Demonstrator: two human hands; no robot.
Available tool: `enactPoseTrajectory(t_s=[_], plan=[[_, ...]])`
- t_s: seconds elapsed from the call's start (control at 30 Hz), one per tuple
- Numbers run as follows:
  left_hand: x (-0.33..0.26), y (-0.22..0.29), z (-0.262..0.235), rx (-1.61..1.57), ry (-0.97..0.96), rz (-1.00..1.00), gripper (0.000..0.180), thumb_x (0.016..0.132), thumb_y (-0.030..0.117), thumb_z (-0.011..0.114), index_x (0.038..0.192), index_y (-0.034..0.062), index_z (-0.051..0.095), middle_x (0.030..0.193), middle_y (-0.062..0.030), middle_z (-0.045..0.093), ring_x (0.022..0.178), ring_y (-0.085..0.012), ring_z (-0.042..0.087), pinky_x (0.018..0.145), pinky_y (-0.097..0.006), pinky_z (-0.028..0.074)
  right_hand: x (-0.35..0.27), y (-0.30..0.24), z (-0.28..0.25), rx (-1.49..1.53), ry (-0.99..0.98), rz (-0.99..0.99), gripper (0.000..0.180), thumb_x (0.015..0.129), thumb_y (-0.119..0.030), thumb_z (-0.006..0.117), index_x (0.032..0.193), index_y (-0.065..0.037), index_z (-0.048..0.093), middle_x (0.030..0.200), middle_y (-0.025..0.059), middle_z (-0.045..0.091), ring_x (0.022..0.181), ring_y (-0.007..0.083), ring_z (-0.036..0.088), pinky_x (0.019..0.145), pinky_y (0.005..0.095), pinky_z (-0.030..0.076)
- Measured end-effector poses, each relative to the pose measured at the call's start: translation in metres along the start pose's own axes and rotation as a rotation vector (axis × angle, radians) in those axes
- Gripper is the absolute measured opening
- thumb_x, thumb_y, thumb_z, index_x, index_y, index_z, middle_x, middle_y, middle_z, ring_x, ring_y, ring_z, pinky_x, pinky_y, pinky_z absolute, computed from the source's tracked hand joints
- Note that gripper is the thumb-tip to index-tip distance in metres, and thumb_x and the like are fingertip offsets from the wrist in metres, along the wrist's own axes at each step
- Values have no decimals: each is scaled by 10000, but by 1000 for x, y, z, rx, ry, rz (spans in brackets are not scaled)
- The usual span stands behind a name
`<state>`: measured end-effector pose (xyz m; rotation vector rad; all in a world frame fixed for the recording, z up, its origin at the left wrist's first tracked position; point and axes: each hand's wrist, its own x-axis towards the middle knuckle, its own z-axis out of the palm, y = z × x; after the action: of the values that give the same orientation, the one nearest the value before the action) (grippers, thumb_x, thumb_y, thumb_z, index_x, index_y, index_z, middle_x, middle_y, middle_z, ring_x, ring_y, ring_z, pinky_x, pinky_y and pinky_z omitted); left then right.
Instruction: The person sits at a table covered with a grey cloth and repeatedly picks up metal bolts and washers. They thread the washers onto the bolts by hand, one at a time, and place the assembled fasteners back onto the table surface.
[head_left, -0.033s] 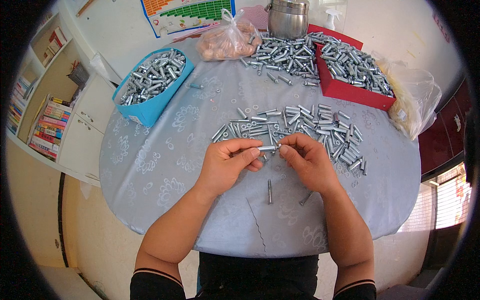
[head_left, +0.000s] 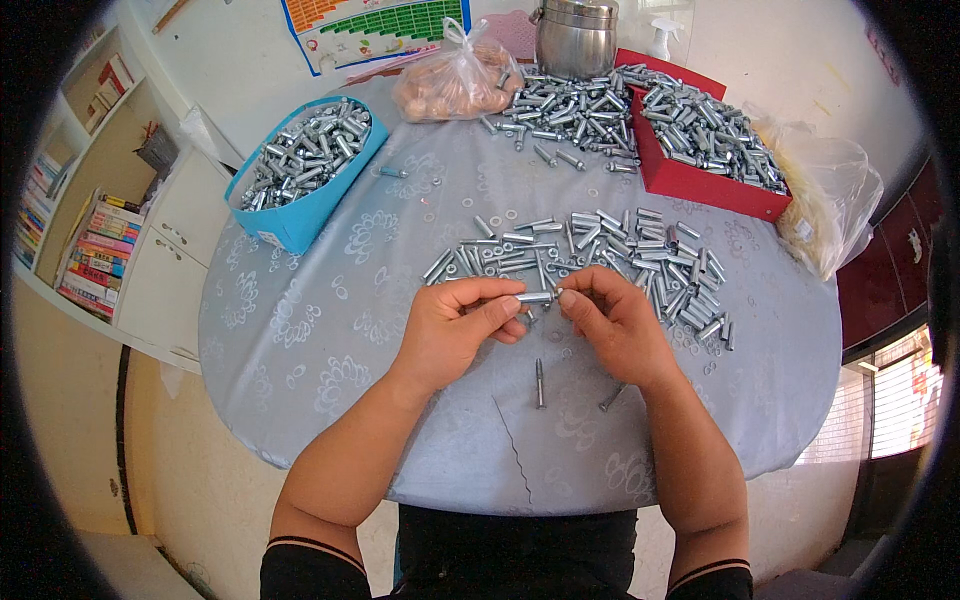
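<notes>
Between my two hands lies a silver sleeve anchor bolt (head_left: 535, 297), held roughly level above the table. Thumb and index finger of my left hand (head_left: 455, 325) pinch its left end. At its right end, the fingertips of my right hand (head_left: 615, 325) are closed; whether they hold a small nut or washer there is hidden. Just beyond the hands spreads a loose pile of metal sleeves and bolts (head_left: 690, 285). Closer to me, one bare bolt (head_left: 540, 383) lies on the cloth, and another bolt (head_left: 611, 398) is partly covered by my right forearm.
A blue box (head_left: 300, 225) full of anchor bolts stands at the left. Far right, a red box (head_left: 700, 190) holds more, beside a heap of bolts (head_left: 570, 105). A tied plastic bag (head_left: 455, 85), a steel pot (head_left: 577, 40) and a clear bag (head_left: 830, 210) line the grey-clothed table (head_left: 290, 400).
</notes>
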<state>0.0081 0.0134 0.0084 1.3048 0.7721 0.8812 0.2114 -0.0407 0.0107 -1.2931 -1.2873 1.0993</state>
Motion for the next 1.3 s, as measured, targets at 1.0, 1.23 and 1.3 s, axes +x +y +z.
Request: enactPoseTrajectory(t_s=[1.0, 1.23, 1.3], plan=[[-1, 4, 1, -75, 18, -46, 232, 921, 110, 618, 1089, -47, 652, 894, -135, 691, 727, -196, 688, 631, -307, 593, 1, 0, 2, 222, -12, -18, 131, 895, -80, 658, 1004, -10, 633, 815, -2, 618, 701, 74, 556, 635, 222, 467], [0, 3, -1, -108, 24, -83, 227, 917, 102, 621, 1086, -46, 652, 882, -138, 693, 709, -203, 688, 614, -300, 587, 1, 2, 3, 202, 19, -39, 156, 891, -70, 664, 1030, -3, 645, 816, -2, 623, 703, 78, 559, 643, 224, 468], [-1, 4, 0, -91, 11, -76, 231, 915, 99, 624, 1089, -51, 650, 892, -147, 694, 723, -205, 690, 630, -302, 588, 0, 0, 2, 169, 19, -37, 136, 912, -109, 644, 995, -1, 647, 778, -3, 610, 675, 77, 550, 620, 226, 458]])
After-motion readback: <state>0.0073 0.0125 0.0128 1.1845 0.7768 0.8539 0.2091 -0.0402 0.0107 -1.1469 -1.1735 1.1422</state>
